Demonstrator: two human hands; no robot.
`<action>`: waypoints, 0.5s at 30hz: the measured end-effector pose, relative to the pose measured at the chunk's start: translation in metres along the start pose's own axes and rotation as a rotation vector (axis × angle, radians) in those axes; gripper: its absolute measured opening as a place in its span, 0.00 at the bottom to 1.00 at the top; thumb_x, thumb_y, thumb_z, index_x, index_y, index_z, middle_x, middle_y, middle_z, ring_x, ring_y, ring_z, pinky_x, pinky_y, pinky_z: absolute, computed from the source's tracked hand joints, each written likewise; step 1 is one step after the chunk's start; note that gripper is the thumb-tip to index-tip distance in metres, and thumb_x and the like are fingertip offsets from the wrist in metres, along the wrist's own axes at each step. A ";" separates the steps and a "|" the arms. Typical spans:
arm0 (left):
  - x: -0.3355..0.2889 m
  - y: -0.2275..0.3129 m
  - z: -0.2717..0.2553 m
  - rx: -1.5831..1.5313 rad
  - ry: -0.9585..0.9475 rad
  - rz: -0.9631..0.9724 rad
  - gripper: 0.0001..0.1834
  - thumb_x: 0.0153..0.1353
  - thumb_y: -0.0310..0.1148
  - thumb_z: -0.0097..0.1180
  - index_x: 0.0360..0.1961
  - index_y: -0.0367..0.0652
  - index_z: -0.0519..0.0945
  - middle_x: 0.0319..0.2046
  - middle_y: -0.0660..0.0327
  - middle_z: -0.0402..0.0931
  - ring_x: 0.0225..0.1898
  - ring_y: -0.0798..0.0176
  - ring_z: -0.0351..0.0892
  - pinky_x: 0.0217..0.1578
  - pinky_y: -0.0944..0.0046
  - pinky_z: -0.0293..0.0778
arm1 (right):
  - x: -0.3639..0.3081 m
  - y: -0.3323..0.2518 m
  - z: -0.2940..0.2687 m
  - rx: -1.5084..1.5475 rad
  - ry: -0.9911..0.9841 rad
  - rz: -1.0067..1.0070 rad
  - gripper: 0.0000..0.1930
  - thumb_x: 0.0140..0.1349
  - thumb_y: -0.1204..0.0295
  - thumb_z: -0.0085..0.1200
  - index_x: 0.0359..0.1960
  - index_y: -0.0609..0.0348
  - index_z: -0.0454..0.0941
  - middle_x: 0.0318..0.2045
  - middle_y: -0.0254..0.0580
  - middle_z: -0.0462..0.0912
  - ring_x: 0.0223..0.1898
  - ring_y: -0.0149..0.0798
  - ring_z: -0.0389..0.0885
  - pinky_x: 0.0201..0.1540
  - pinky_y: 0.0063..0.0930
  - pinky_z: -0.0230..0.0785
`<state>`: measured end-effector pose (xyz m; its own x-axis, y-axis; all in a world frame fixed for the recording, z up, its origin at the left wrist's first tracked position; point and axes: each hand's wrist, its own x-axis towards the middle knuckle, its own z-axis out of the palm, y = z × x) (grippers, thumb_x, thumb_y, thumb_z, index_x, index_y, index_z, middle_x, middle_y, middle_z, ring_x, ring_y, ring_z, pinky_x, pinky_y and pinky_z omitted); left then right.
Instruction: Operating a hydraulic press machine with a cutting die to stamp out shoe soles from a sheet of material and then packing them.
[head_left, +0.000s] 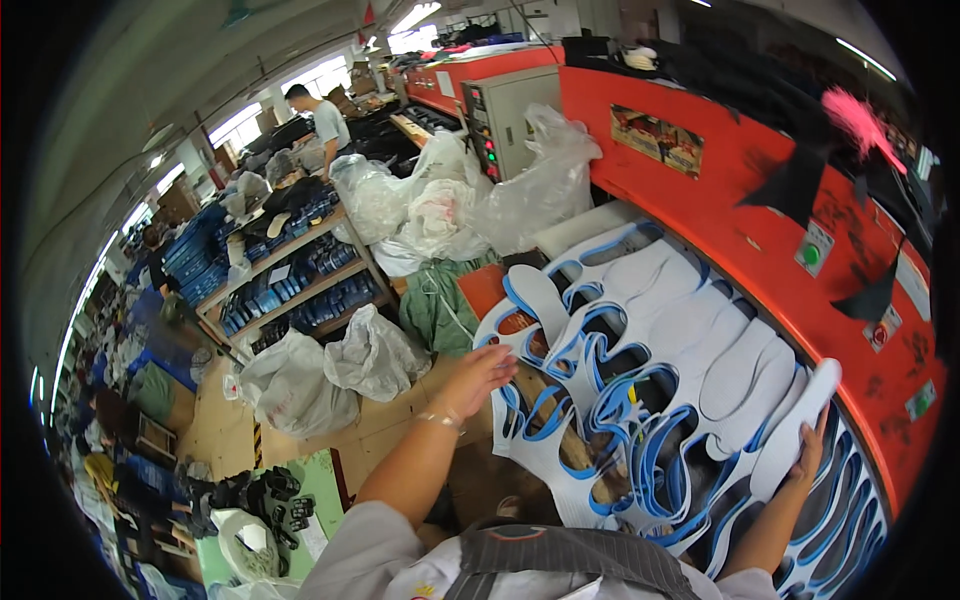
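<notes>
In front of me lies a white foam sheet [668, 325] with blue edges, sole-shaped holes cut through it and several sole-shaped pieces still within its outline. My right hand [812, 452] grips a white insole [795, 430] at the right side, fingers behind it, tilted up above the sheet. Another insole [537, 295] rests at the sheet's left end. My left hand [478, 382] is beside that left edge, fingers stretched out and nothing visible in them; whether the fingertips touch the sheet I cannot tell.
A red machine [720, 190] with push buttons runs along the right. Clear plastic bags [430, 200] and a grey control cabinet [510, 120] stand at the back. White sacks [300, 385] sit by a shelf [300, 285] of blue items. A green table [325, 480] is at lower left; a person [328, 125] stands far off.
</notes>
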<state>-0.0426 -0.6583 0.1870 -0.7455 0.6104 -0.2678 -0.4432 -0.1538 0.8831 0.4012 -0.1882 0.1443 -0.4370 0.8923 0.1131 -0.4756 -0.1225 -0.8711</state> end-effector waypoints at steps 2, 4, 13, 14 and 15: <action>0.032 0.001 0.016 -0.018 0.000 0.009 0.19 0.64 0.41 0.58 0.51 0.41 0.76 0.40 0.62 0.78 0.42 0.65 0.78 0.45 0.65 0.74 | 0.001 0.005 0.000 0.076 -0.085 -0.016 0.49 0.46 0.79 0.59 0.73 0.47 0.50 0.65 0.42 0.66 0.59 0.45 0.71 0.60 0.34 0.68; 0.059 -0.005 0.038 0.072 -0.063 0.065 0.18 0.63 0.40 0.59 0.50 0.41 0.77 0.38 0.64 0.79 0.40 0.69 0.78 0.42 0.67 0.74 | 0.000 -0.001 0.014 0.024 -0.096 -0.019 0.50 0.45 0.77 0.61 0.73 0.47 0.50 0.66 0.42 0.65 0.61 0.46 0.70 0.62 0.35 0.65; 0.125 -0.037 0.219 0.757 -0.670 0.809 0.15 0.54 0.37 0.59 0.40 0.40 0.80 0.36 0.50 0.79 0.41 0.50 0.79 0.43 0.56 0.74 | 0.019 0.010 0.030 -0.293 0.009 0.060 0.39 0.51 0.76 0.60 0.68 0.54 0.60 0.58 0.44 0.72 0.52 0.44 0.77 0.57 0.36 0.69; 0.122 -0.043 0.243 0.802 -0.744 0.792 0.16 0.53 0.37 0.60 0.41 0.40 0.79 0.38 0.50 0.78 0.43 0.49 0.77 0.46 0.55 0.73 | 0.023 0.010 0.032 -0.307 -0.006 0.088 0.38 0.51 0.76 0.59 0.67 0.55 0.61 0.57 0.44 0.73 0.51 0.43 0.78 0.56 0.36 0.70; 0.120 -0.051 0.263 0.850 -0.817 0.769 0.17 0.53 0.37 0.60 0.41 0.40 0.79 0.40 0.50 0.77 0.46 0.48 0.76 0.49 0.54 0.72 | 0.025 0.011 0.034 -0.319 -0.021 0.123 0.36 0.51 0.76 0.59 0.66 0.56 0.63 0.56 0.44 0.74 0.50 0.43 0.78 0.56 0.36 0.70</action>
<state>0.0215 -0.3734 0.2114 -0.0346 0.9074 0.4188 0.5880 -0.3204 0.7427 0.3587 -0.1818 0.1536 -0.4935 0.8697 0.0046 -0.1574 -0.0841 -0.9840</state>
